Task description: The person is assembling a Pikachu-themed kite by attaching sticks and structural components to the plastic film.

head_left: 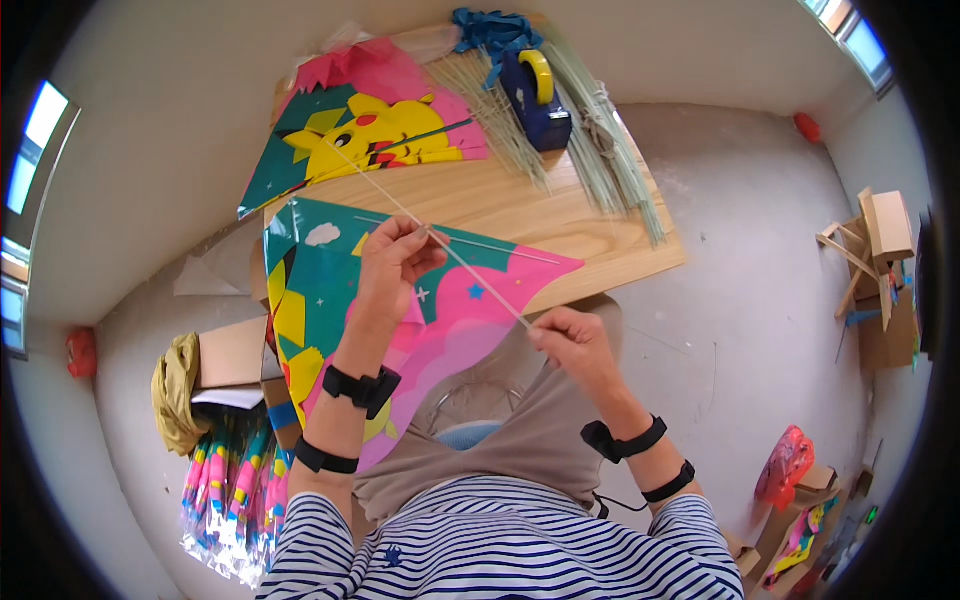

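Note:
A thin pale stick [480,283] slants in the air between my two hands. My right hand [578,345] pinches its near end, while the fingers of my left hand [400,262] are closed round it near the middle. Beneath my hands a green and pink kite sail [330,262] with clouds and stars hangs over the table's near edge toward my lap. A second thin stick [500,248] lies along the sail's upper edge, partly hidden by my left hand. Farther back, more printed kite sails [400,125] with a yellow cartoon figure lie stacked.
On the wooden table [600,245] stands a dark blue tape dispenser [535,105] with a yellow roll, beside bundles of thin sticks [605,150] and blue ribbon [495,32]. Wrapped colourful packs [235,480] sit at lower left. Cardboard boxes [888,230] stand at right.

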`<state>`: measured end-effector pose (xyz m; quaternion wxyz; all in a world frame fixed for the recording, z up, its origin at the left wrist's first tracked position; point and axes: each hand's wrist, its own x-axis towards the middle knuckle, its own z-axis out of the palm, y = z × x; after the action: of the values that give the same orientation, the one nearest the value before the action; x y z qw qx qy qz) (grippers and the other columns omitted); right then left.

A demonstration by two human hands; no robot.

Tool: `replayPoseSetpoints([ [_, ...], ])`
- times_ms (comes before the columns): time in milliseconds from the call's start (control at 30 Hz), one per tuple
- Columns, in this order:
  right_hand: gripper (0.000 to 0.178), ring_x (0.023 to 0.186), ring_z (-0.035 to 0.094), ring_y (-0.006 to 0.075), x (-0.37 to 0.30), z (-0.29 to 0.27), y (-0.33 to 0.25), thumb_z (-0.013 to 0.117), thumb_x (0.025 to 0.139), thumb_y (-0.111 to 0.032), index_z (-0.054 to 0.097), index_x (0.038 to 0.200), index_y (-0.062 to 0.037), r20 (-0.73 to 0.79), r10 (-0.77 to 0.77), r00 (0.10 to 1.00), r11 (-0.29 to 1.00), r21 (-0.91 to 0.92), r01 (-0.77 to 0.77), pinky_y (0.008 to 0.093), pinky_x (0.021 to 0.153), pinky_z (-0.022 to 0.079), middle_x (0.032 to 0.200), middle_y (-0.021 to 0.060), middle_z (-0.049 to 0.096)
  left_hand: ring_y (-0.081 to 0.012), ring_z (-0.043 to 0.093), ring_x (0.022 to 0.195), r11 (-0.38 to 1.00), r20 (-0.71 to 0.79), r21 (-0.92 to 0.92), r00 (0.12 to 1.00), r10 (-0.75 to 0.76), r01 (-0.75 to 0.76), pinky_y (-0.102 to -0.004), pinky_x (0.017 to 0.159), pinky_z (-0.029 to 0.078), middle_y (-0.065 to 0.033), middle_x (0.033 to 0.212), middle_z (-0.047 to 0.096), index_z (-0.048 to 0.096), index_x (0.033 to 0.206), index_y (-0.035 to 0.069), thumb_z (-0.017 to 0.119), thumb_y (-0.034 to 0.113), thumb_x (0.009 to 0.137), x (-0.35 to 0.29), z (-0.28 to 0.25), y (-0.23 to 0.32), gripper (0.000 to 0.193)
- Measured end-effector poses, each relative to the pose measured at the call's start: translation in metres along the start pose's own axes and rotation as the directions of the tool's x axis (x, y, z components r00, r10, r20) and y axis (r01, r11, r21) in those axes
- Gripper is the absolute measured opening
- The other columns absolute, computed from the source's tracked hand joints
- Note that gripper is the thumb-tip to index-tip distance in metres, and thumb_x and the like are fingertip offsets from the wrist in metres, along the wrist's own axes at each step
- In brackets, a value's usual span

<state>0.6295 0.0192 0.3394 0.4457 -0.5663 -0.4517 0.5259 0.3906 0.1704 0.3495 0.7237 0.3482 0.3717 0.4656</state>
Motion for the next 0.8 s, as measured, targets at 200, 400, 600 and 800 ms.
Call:
replayPoseSetpoints([
  [200, 0.021, 0.064, 0.06, 0.0092, 0.109, -0.065, 0.016, 0.067, 0.091, -0.018, 0.07, 0.098, 0.0023, -0.115, 0.022, 0.993, 1.0, 0.012, -0.021, 0.0252, 0.059, 0.05, 0.074, 0.0022, 0.065, -0.0181, 0.064, 0.072, 1.0, -0.025, 0.01, 1.0, 0.001, 0.0, -0.0292, 0.069, 0.055, -0.0141, 0.089, 0.067, 0.056, 0.094, 0.004, 0.059, 0.007, 0.096, -0.006, -0.006, 0.009, 0.005],
  [400, 0.034, 0.074, 0.066, 0.0175, 0.257, -0.107, -0.038, 0.066, 0.091, -0.015, 0.061, 0.118, 0.0051, -0.327, -0.003, 0.945, 0.997, 0.069, 0.027, 0.0295, 0.063, 0.054, 0.092, 0.0098, 0.065, -0.0179, 0.064, 0.071, 0.998, -0.014, 0.044, 0.999, -0.051, 0.052, -0.0294, 0.07, 0.055, -0.0143, 0.088, 0.067, 0.056, 0.093, 0.003, 0.058, 0.007, 0.095, -0.022, -0.004, 0.013, 0.005],
  [600, 0.035, 0.078, 0.066, 0.0224, 0.309, -0.109, -0.055, 0.066, 0.091, -0.014, 0.06, 0.118, 0.0074, -0.288, 0.123, 0.95, 0.992, 0.002, -0.127, 0.0348, 0.07, 0.058, 0.101, 0.0125, 0.062, -0.018, 0.065, 0.071, 0.997, -0.011, 0.043, 0.998, -0.066, 0.067, -0.0304, 0.069, 0.055, -0.015, 0.088, 0.068, 0.057, 0.093, 0.003, 0.059, 0.007, 0.095, -0.019, -0.005, 0.013, 0.005],
  [800, 0.022, 0.066, 0.065, 0.0273, 0.325, -0.113, -0.059, 0.07, 0.084, -0.005, 0.061, 0.101, 0.0048, -0.304, 0.169, 0.937, 0.986, 0.042, -0.164, 0.0407, 0.059, 0.056, 0.09, 0.014, 0.063, -0.0177, 0.065, 0.07, 0.996, 0.005, 0.04, 0.997, -0.08, 0.08, -0.03, 0.068, 0.055, -0.0144, 0.087, 0.069, 0.058, 0.093, 0.004, 0.061, 0.009, 0.095, -0.015, 0.0, 0.011, 0.006],
])
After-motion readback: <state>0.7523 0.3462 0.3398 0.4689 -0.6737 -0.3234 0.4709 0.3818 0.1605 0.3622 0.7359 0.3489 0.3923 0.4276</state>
